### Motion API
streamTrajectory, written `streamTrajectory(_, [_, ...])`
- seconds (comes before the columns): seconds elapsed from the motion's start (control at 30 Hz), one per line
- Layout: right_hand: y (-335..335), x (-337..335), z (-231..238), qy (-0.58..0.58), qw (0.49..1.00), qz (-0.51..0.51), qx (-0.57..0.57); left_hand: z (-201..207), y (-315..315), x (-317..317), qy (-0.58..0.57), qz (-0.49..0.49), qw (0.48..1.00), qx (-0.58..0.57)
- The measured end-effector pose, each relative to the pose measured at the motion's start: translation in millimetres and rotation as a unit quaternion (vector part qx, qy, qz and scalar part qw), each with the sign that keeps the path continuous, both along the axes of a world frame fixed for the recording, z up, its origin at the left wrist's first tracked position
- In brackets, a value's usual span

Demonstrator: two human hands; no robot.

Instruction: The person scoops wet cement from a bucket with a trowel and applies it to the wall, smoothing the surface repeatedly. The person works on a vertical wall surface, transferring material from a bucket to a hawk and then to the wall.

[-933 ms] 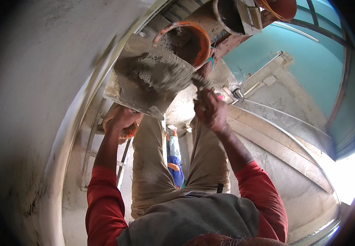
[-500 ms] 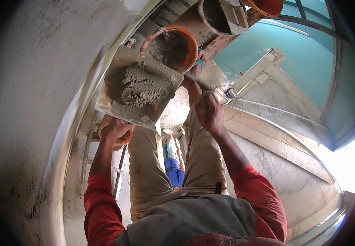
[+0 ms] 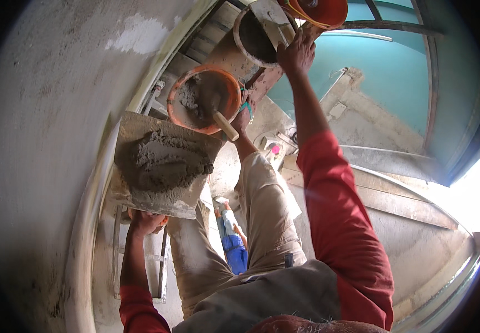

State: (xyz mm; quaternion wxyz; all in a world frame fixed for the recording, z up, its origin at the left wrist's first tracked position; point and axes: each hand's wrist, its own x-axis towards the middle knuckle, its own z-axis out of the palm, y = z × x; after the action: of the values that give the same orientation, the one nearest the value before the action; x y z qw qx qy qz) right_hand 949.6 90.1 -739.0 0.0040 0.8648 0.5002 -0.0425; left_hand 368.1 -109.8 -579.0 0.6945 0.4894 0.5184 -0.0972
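Note:
My left hand [image 3: 147, 222] grips the near edge of a plasterer's hawk [image 3: 182, 206], a flat board; most of its fingers are under the board. A heap of wet grey mortar [image 3: 165, 164] lies spread on it. My right hand [image 3: 297, 54] is stretched far ahead, its fingers closed on the edge of a grey plastering float [image 3: 269, 15] over a mortar-caked bucket [image 3: 245, 33]. Between my hands stands an orange bucket [image 3: 176, 114] of mortar. A trowel [image 3: 226, 126] leans in it, wooden handle over the rim, blade sunk in the mortar.
A plastered wall [image 3: 57, 139] runs close along my left. Another orange bucket [image 3: 334, 14] stands at the far right on a plank [image 3: 265, 83], near my bare foot [image 3: 244, 116]. Far below, between my legs, is a person in blue shorts [image 3: 234, 252]. A metal ladder-like frame [image 3: 162, 272] stands lower left.
My right hand has let go of the trowel, now standing in the orange bucket, and reached forward to the float. The hawk has come lower and left in view, still in my left hand.

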Motion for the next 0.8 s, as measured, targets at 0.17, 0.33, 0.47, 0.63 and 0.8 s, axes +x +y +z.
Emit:
streamTrajectory(0.17, [37.9,43.4,-19.4,0.145,0.98,-0.028,-0.13,1.9,-7.4,16.3,0.013,-0.066,0.995,0.07])
streamTrajectory(0.33, [-14.6,34.6,27.0,0.219,0.968,0.024,-0.121,32.8,0.8,48.3,0.012,0.002,0.999,0.034])
streamTrajectory(0.47, [-111.8,48.1,129.3,0.664,0.672,-0.328,0.002,71.2,27.9,83.7,0.075,-0.338,0.938,0.005])
streamTrajectory(0.63, [-186.9,82.0,289.4,0.642,0.65,-0.405,-0.02,120.6,57.6,126.2,-0.109,-0.138,0.928,0.329])
streamTrajectory(0.8, [-198.8,43.7,426.1,0.694,0.584,-0.415,0.066,146.9,68.6,136.0,-0.11,0.015,0.994,0.018])
